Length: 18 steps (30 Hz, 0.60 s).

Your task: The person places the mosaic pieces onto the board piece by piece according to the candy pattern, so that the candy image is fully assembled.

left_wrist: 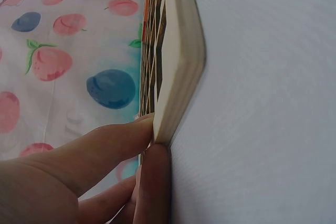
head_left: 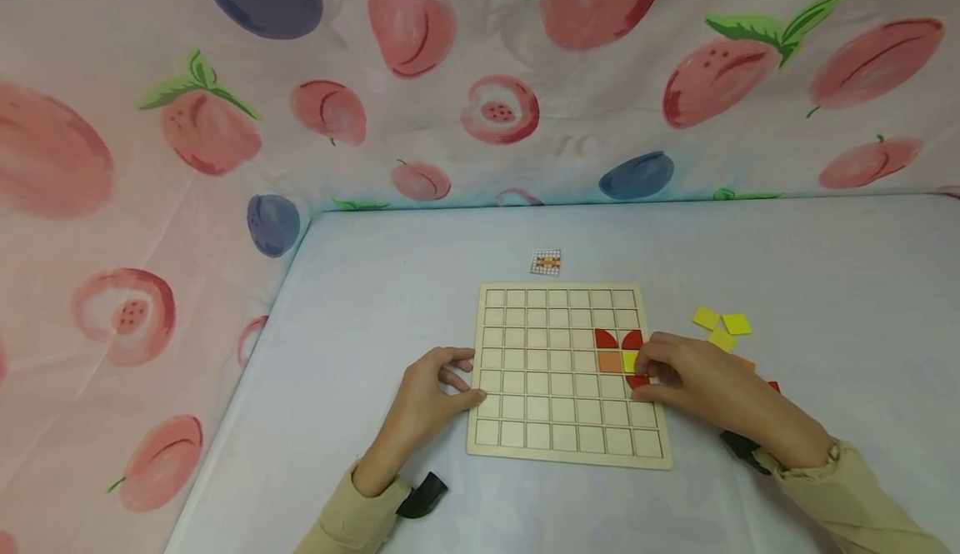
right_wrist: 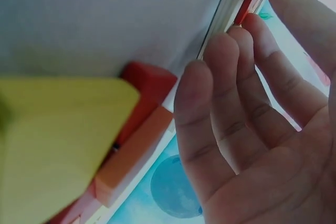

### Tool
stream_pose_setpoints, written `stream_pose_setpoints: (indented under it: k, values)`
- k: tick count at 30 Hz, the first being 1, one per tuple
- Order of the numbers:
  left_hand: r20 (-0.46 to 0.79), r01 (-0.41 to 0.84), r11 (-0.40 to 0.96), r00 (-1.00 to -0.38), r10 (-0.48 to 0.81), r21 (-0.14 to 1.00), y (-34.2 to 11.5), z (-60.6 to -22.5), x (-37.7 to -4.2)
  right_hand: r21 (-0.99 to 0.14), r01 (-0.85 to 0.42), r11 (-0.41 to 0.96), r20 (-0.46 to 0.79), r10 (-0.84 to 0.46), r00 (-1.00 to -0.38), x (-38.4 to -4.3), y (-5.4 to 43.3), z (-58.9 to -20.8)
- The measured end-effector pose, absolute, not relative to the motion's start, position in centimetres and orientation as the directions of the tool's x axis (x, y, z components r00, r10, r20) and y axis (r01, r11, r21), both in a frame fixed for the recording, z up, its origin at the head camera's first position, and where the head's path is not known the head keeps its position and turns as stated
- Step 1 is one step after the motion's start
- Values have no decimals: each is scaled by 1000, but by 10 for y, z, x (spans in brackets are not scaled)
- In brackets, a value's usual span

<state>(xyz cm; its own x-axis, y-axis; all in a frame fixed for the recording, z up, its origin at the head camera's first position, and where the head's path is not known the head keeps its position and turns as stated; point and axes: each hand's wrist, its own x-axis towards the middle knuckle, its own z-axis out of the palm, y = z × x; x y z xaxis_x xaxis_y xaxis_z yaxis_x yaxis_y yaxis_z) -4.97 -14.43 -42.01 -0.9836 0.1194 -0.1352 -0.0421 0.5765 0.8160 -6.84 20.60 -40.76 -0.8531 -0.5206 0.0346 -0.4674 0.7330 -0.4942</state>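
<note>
A square wooden grid board (head_left: 540, 387) lies flat on the table. My left hand (head_left: 431, 391) grips its left edge, thumb on top and a finger against the side in the left wrist view. At the board's right side, my right hand (head_left: 708, 383) has thumb and fingertips around a red tile (head_left: 637, 381), which is partly hidden. Just above that tile sits a yellow tile (head_left: 629, 361), with an orange tile (head_left: 610, 361) to its left. Two rounded red tiles, one on the left (head_left: 606, 338) and one on the right (head_left: 632, 338), fill cells in the row above.
Several loose yellow tiles (head_left: 722, 339) lie right of the board, with an orange tile (head_left: 744, 362) and a red tile (head_left: 774, 386) partly behind my right hand. A small printed pattern card (head_left: 547, 262) lies beyond the board. Fruit-print cloth (head_left: 570, 154) hangs behind the table.
</note>
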Motion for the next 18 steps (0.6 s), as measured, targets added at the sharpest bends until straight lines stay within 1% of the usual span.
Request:
stream_pose_setpoints:
  k: [10,14,18]
  values:
    - [-133,-38,574,-983,124,818,-144,-419,-50,-498,-466,731,43,-516,-856,-68,207,-407]
    - [-137,-43,573,-983,122,819,-144,-419,-50,-489,-448,749,17,-505,-863,-68,212,-402]
    - [-140,-46,577,-983,119,815,-144,-419,-50,-479,-458,749,11,-517,-856,-68,218,-400]
